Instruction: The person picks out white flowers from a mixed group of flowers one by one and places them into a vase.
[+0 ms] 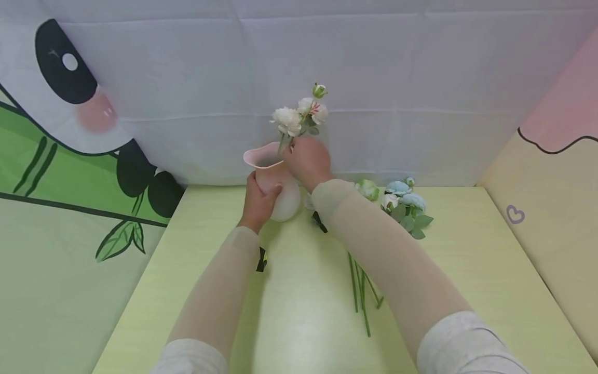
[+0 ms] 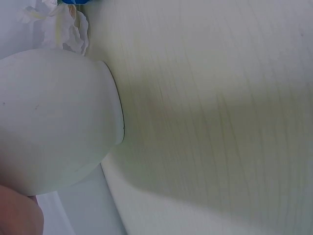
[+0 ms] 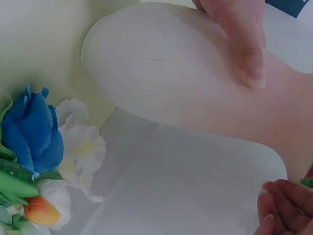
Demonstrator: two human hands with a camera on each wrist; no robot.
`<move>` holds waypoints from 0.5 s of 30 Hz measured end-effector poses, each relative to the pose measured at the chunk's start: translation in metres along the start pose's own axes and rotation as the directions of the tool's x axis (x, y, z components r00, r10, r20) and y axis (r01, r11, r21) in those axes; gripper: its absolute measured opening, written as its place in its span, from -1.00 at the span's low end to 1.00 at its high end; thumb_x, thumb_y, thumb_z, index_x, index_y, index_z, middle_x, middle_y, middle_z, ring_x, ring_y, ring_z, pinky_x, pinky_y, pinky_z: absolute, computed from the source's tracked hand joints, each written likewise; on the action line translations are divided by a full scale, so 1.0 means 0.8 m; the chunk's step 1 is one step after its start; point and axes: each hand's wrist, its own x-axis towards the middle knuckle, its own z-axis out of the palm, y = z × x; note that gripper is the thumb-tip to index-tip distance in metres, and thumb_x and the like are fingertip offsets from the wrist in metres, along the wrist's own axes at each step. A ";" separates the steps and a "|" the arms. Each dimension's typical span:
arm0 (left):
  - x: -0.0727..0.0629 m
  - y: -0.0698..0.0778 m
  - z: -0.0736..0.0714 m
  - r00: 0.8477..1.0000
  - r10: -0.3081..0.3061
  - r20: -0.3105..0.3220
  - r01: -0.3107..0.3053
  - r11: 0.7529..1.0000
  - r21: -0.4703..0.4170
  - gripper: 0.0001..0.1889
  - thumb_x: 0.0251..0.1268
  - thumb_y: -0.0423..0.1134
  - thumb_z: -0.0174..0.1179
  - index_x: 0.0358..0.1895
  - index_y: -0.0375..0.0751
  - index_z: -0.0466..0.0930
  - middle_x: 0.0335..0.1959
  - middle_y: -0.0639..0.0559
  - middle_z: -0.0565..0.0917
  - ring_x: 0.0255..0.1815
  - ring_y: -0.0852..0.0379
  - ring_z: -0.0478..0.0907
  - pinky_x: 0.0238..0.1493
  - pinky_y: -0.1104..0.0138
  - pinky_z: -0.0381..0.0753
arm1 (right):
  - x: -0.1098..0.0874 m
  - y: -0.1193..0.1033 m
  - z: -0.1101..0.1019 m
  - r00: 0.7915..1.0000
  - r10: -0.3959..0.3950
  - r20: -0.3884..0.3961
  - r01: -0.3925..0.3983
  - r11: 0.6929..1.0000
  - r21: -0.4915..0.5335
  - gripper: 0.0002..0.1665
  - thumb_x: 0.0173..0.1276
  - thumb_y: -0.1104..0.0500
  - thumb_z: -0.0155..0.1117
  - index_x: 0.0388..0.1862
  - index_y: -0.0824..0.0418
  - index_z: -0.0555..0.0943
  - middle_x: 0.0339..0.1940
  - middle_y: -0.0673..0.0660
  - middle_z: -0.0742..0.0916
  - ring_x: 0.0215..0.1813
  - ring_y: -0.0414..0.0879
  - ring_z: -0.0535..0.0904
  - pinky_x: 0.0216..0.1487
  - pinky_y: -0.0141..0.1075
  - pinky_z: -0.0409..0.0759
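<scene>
Nearest, loose green stems [image 1: 362, 291] lie on the table [image 1: 467, 291]. Farther back, the left hand [image 1: 258, 200] grips the pink vase [image 1: 275, 182]; the right hand [image 1: 308, 161] pinches the white flower sprig [image 1: 299, 117] at its mouth.

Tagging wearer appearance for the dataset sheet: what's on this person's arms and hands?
Both arms wear thin, close-fitting sheer beige sleeves over the forearms, with loose light grey cuffs of a thicker top near the elbows. A small black clip or strap tab hangs under each forearm, likely the wrist camera mounts. The left hand and right hand are bare: no gloves; no rings or watch visible. Fingernails are short and unpainted.
</scene>
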 end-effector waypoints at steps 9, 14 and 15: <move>0.003 -0.001 -0.001 1.000 0.021 0.004 -0.021 1.000 -0.008 -0.09 0.33 -0.07 0.37 0.58 -0.22 0.01 0.37 -0.21 0.37 0.33 -0.14 0.41 0.40 -0.03 0.37 | -0.017 -0.011 -0.020 0.999 -0.008 0.032 0.013 0.988 -0.155 -0.50 0.55 -0.05 -0.10 -0.57 0.07 0.56 -0.39 0.08 0.70 -0.31 0.00 0.63 -0.34 -0.08 0.60; 0.005 -0.003 -0.005 1.000 0.005 0.005 -0.005 1.000 -0.015 -0.09 0.33 -0.06 0.38 0.58 -0.20 0.01 0.35 -0.20 0.38 0.31 -0.13 0.42 0.37 -0.04 0.40 | -0.028 -0.021 -0.026 0.994 -0.038 0.102 0.053 0.988 -0.143 -0.54 0.55 0.00 -0.08 -0.56 0.06 0.55 -0.41 0.05 0.68 -0.32 -0.03 0.61 -0.35 -0.12 0.60; 0.004 -0.003 -0.006 1.000 0.000 0.005 0.000 1.000 -0.011 -0.09 0.33 -0.06 0.37 0.58 -0.20 0.01 0.36 -0.19 0.38 0.31 -0.12 0.42 0.37 -0.04 0.40 | -0.030 -0.023 -0.027 0.993 -0.048 0.106 0.062 0.990 -0.129 -0.55 0.53 0.02 -0.06 -0.57 0.06 0.55 -0.44 0.04 0.67 -0.33 -0.03 0.60 -0.37 -0.13 0.59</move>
